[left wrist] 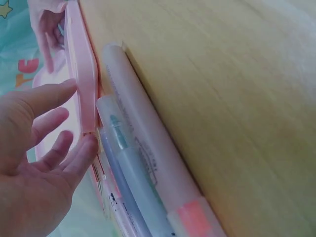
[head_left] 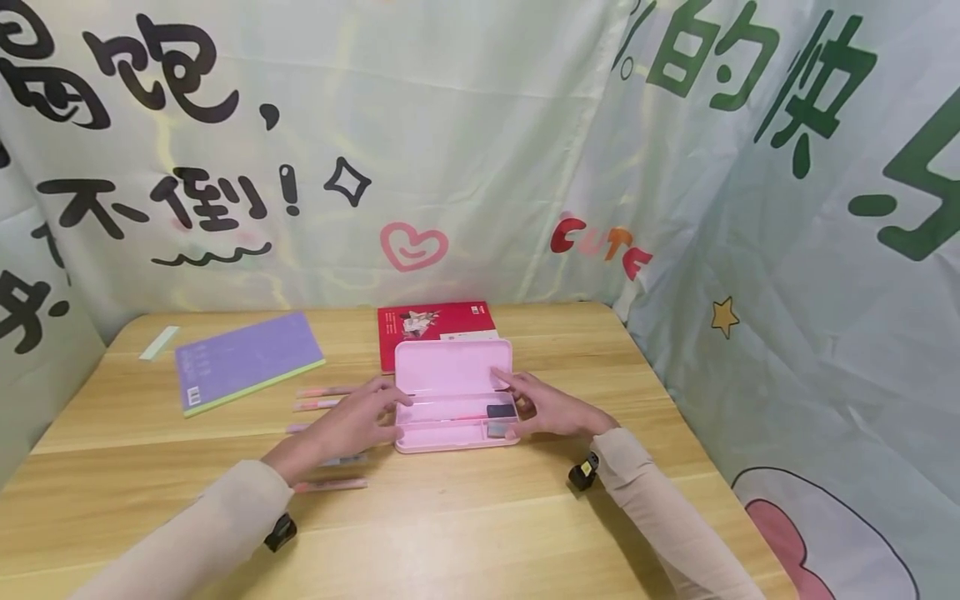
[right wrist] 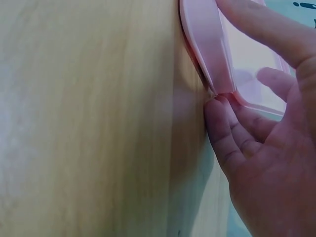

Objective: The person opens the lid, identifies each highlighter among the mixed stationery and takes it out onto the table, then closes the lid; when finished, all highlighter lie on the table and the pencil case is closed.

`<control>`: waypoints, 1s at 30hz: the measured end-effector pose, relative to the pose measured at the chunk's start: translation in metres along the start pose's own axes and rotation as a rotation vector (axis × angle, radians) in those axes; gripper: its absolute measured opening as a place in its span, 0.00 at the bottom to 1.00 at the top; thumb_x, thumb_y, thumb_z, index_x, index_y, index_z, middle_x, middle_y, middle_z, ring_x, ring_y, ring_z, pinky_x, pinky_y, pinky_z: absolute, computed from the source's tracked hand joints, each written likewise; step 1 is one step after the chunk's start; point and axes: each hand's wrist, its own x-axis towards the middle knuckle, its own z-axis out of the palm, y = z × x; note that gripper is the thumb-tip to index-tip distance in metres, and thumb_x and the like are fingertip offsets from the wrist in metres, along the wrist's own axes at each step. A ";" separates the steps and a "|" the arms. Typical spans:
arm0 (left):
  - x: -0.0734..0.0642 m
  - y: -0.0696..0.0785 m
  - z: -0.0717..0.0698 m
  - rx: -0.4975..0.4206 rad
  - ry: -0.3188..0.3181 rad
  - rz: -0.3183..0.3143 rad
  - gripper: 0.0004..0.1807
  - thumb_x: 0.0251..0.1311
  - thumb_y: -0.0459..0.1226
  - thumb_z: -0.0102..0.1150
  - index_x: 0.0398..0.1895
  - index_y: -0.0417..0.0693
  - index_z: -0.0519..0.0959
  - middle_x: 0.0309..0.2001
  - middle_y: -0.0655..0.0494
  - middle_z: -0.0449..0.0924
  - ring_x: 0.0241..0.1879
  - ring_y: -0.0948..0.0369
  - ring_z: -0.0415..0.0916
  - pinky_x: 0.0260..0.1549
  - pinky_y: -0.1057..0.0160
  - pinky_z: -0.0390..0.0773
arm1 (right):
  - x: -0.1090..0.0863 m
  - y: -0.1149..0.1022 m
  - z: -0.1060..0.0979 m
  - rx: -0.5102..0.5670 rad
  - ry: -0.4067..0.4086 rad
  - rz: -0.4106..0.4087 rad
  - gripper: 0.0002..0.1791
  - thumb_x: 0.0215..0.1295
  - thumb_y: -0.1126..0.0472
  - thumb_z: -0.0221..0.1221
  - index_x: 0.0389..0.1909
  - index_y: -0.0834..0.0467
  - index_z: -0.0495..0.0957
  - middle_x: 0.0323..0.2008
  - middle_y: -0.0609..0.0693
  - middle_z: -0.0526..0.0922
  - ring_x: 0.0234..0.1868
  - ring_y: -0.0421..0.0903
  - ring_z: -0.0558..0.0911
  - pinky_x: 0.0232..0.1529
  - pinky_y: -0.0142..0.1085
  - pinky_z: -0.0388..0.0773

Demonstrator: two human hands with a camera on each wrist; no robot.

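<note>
A pink pencil case (head_left: 438,438) stands with its lid (head_left: 453,367) raised, the lid's far part overlapping a red book in the head view. Inside lie a dark eraser-like block (head_left: 501,411), a grey block (head_left: 497,429) and a thin pink stick (head_left: 468,417). My left hand (head_left: 365,417) holds the case's left end, its thumb at the front wall in the left wrist view. At the right end my right hand (head_left: 555,406) grips the case, one finger reaching up to the lid and the thumb at the front corner.
Several capped pens (left wrist: 143,133) lie in a column under and beside the left forearm. Further back are a purple notebook (head_left: 247,358), a pale strip (head_left: 160,342) and the red book (head_left: 397,329). Printed cloth (head_left: 487,167) hangs behind the wooden table (head_left: 480,533).
</note>
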 end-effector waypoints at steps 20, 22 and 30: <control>-0.001 0.001 0.009 -0.198 0.032 -0.049 0.66 0.67 0.30 0.75 0.89 0.79 0.37 0.84 0.47 0.58 0.64 0.49 0.81 0.32 0.61 0.87 | -0.003 0.005 0.006 0.080 0.185 0.023 0.84 0.54 0.47 0.85 0.85 0.27 0.19 0.76 0.58 0.67 0.66 0.55 0.80 0.69 0.54 0.81; -0.003 0.000 0.009 -0.153 0.025 -0.017 0.65 0.67 0.32 0.75 0.88 0.82 0.38 0.86 0.51 0.56 0.71 0.50 0.77 0.48 0.56 0.90 | -0.004 0.005 0.007 0.071 0.184 -0.002 0.81 0.56 0.48 0.84 0.88 0.32 0.24 0.76 0.59 0.68 0.67 0.57 0.80 0.70 0.56 0.81; -0.015 0.005 0.007 0.069 -0.105 0.085 0.41 0.75 0.49 0.68 0.86 0.66 0.62 0.87 0.48 0.56 0.82 0.40 0.62 0.75 0.33 0.70 | -0.012 0.004 0.007 -0.061 0.124 -0.054 0.54 0.65 0.47 0.78 0.87 0.46 0.58 0.81 0.59 0.63 0.72 0.56 0.73 0.74 0.58 0.75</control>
